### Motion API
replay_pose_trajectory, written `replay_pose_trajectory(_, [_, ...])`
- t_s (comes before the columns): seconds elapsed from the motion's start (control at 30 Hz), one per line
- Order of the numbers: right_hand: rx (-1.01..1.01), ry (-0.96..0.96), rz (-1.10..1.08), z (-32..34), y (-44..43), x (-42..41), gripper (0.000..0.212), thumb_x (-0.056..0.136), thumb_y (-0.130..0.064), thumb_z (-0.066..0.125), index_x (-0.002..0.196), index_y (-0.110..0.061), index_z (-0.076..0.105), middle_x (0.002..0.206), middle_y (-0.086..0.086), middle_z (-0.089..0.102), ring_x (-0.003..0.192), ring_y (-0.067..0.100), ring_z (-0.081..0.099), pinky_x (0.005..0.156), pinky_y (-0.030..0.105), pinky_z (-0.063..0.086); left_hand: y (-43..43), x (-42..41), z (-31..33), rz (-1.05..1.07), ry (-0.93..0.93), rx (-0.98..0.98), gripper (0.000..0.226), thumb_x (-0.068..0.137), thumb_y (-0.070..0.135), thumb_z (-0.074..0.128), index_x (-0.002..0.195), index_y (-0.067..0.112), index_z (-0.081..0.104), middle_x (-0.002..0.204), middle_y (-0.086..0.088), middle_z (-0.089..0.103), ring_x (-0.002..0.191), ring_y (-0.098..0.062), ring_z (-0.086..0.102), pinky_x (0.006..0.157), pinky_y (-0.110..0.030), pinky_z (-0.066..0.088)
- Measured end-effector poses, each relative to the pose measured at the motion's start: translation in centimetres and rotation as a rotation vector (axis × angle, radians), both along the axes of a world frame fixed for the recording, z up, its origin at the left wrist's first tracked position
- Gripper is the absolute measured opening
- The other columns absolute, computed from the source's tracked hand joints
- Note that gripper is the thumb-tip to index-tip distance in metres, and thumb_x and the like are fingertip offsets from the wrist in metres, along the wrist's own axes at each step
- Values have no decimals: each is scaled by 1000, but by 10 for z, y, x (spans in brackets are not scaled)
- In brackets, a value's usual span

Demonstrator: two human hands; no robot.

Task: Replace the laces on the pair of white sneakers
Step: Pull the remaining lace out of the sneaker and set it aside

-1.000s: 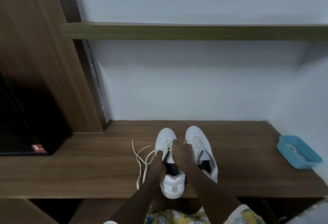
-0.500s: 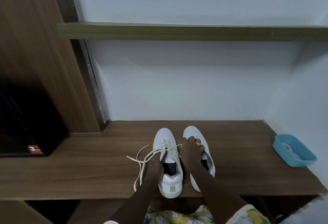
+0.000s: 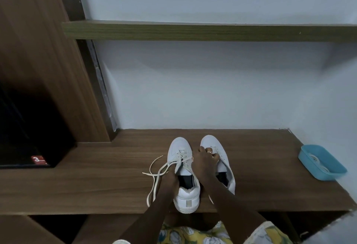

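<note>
Right hand (image 3: 204, 161) with lace (image 3: 170, 163), from left sneaker (image 3: 179, 147) to right sneaker (image 3: 212, 141)

The left sneaker (image 3: 179, 147) serves as the mark. The right sneaker (image 3: 211, 141) stands just beside it on the right, and the right hand (image 3: 204, 163), fingers curled at the lace (image 3: 164, 166), blocks the gap between the two. The left hand (image 3: 170, 181) lies against its left side, grip hidden, and loose lace ends loop on the bench (image 3: 96, 185) just left of that. Farther left, open wood runs to a wooden side panel (image 3: 48, 69). Behind it a free strip reaches the wall (image 3: 193, 93), and a shelf (image 3: 193, 32) overhangs well above. Far to its right sits a blue tray (image 3: 332, 175), with open wood between.
</note>
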State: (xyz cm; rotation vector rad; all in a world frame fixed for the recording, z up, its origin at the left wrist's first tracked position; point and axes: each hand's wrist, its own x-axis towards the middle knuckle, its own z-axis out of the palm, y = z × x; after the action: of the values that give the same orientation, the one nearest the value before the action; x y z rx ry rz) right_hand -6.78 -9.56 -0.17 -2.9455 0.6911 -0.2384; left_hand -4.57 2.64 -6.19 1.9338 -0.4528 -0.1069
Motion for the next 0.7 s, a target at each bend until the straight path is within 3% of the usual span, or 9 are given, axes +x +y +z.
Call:
replay_pose_trajectory(0.07, [1,-71,-116,5,-4,-1,19,81,-16,61,99,-15,67,102,2,62,107,29,54,87,44,36,-1,-2,3,15,23,-46,28,101,19,42,119,15,64,120,5,64,115,-11,57,102,-25,44])
replay_pose_trajectory(0.1, [0,-113,-164,5,-8,-2,16,77,-17,65,92,-14,68,96,2,64,102,29,56,84,45,37,-2,-3,3,26,30,-58,28,101,19,41,119,14,63,119,9,62,114,-11,57,92,-15,47])
replay_pose_trajectory(0.17, [44,-113,-265,2,-14,-4,18,85,-17,56,100,-14,65,103,2,61,108,28,53,90,45,33,-4,-3,0,57,119,-112,27,101,15,40,119,17,60,116,12,58,114,-10,57,77,-1,43])
replay_pose_trajectory(0.23, [104,-132,-380,1,-17,-5,20,88,-14,50,105,-14,61,109,3,58,112,28,51,94,44,30,-5,0,-1,8,104,-160,26,100,17,44,118,19,63,120,7,64,117,-10,57,94,-13,43])
replay_pose_trajectory(0.3, [134,-164,-446,0,-18,-5,20,88,-11,49,104,-12,61,110,5,58,111,29,51,96,45,30,-4,0,2,39,51,-139,27,99,22,48,119,14,64,119,0,67,113,-12,61,95,-23,46])
replay_pose_trajectory(0.4, [68,-75,-271,-2,-16,-3,29,92,-11,43,114,-15,61,122,1,54,122,27,43,99,43,30,-4,0,-2,57,153,-229,25,99,20,48,114,12,67,111,0,70,108,-11,63,80,-13,50])
replay_pose_trajectory(0.53, [4,-28,126,-6,-6,-3,41,93,-12,44,130,-27,53,138,-2,45,131,26,34,101,42,28,-5,0,3,27,332,-380,26,99,21,47,113,12,67,113,-2,69,110,-12,62,90,-19,48])
replay_pose_trajectory(0.63, [-56,13,206,-8,4,-1,39,93,-11,46,125,-29,58,133,-3,50,126,25,40,96,43,30,-7,1,5,10,367,-472,29,99,13,44,117,-1,62,116,-13,67,110,-19,62,84,-18,52])
replay_pose_trajectory(0.7, [-92,18,194,-7,6,-1,33,93,-10,45,119,-25,61,123,-1,57,120,25,45,93,43,32,-7,2,4,7,428,-542,29,99,14,45,119,-1,61,119,-15,65,114,-24,60,93,-27,51])
